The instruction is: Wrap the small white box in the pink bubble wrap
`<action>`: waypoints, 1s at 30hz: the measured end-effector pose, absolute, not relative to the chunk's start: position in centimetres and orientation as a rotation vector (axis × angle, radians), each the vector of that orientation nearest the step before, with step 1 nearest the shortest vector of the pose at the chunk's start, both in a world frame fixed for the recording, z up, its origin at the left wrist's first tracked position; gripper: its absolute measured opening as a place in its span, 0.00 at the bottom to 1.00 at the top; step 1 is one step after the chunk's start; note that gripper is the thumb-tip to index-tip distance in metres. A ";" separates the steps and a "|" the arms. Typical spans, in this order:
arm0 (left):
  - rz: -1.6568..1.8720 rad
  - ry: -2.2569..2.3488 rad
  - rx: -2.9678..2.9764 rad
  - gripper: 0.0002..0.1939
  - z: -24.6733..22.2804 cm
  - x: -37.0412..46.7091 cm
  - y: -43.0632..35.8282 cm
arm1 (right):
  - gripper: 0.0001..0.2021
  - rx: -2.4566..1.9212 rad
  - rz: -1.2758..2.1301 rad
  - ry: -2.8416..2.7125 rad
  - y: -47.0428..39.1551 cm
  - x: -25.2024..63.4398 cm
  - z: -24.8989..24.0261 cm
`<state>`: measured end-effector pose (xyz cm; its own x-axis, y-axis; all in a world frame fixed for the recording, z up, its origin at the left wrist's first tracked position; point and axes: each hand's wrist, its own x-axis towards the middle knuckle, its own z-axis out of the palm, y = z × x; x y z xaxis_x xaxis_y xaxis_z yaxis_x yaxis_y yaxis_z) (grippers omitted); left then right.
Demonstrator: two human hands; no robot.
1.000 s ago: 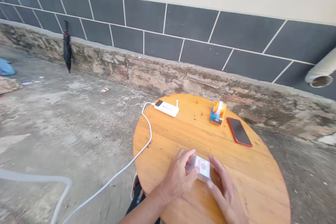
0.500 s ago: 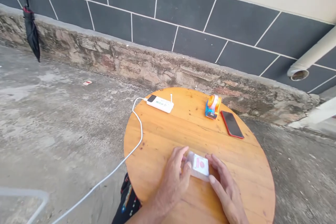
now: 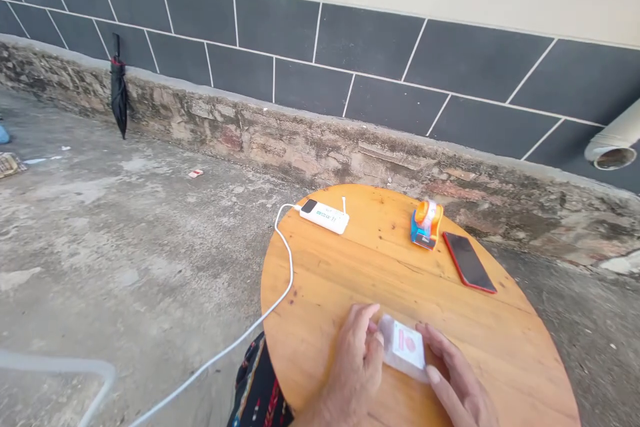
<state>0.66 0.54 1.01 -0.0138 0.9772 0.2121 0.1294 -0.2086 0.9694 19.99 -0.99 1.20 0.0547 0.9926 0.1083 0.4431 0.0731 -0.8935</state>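
A small, flat, translucent box (image 3: 393, 355) with a white label and pinkish-red print is at the near part of the round wooden table (image 3: 340, 267). My left hand (image 3: 357, 350) is at the box's left edge, its thumb and index finger bent against that side. On the opposite side, my right hand (image 3: 457, 373) has its thumb at the near right corner and its fingertips at the far right corner. The box sits between both hands, label up. Its print is too blurred to read.
A white power bank-like device (image 3: 325, 215) with a white cable (image 3: 270, 310) lies at the table's far left. An orange-and-blue tape dispenser (image 3: 427, 223) and a red-edged phone (image 3: 470, 261) are at the far right. A black umbrella (image 3: 119, 97) leans on the wall.
The view has swung, so the table, hands and box appear lower and further right. Both hands stay at the box's sides; the left thumb overlaps the box less than before.
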 end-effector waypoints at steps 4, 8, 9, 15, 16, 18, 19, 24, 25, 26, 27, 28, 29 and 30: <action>1.312 1.225 1.413 0.19 1.0 0.4 0.4 | 0.26 -1.452 0.865 -1.553 -0.9 20.4 0.8; 1.233 1.213 1.343 0.18 1.0 -0.1 0.8 | 0.20 -1.423 0.802 -1.581 -1.0 20.9 1.4; 1.204 1.201 1.342 0.17 1.0 -0.2 0.9 | 0.18 -1.425 0.750 -1.612 -0.9 21.1 1.8; 1.175 1.259 1.427 0.19 1.4 0.4 1.7 | 0.10 -1.317 0.566 -2.009 1.1 21.3 4.2; 1.190 1.285 1.438 0.19 1.5 0.7 1.8 | 0.10 -1.295 0.551 -2.053 1.6 21.2 4.4; 1.217 1.320 1.460 0.19 1.5 1.1 1.9 | 0.09 -1.272 0.490 -2.123 2.4 20.8 4.6; 1.225 1.326 1.475 0.19 1.4 1.3 1.9 | 0.09 -1.269 0.447 -2.157 2.7 20.7 4.6; 1.232 1.300 1.592 0.18 0.8 1.6 1.6 | 0.07 -1.243 0.256 -2.290 3.6 20.5 4.8; 1.236 1.295 1.611 0.18 0.7 1.7 1.6 | 0.07 -1.229 0.232 -2.307 3.7 20.5 4.9; 1.243 1.292 1.624 0.18 0.6 1.7 1.6 | 0.07 -1.214 0.211 -2.322 3.8 20.4 5.1; 1.249 1.290 1.631 0.18 0.6 1.7 1.6 | 0.06 -1.197 0.192 -2.333 3.9 20.3 5.2; 1.252 1.289 1.634 0.18 0.7 1.7 1.6 | 0.06 -1.175 0.172 -2.336 4.0 20.1 5.4; 1.254 1.287 1.636 0.18 0.8 1.7 1.5 | 0.06 -1.147 0.149 -2.335 4.0 19.9 5.6; 1.253 1.283 1.639 0.19 0.9 1.7 1.5 | 0.06 -1.118 0.128 -2.332 4.1 19.7 5.7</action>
<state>1.75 1.55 0.87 0.0427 0.9630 0.2660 0.2887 -0.2668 0.9195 19.71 4.14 5.71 -0.5062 0.7461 0.4325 0.6941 0.6501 -0.3090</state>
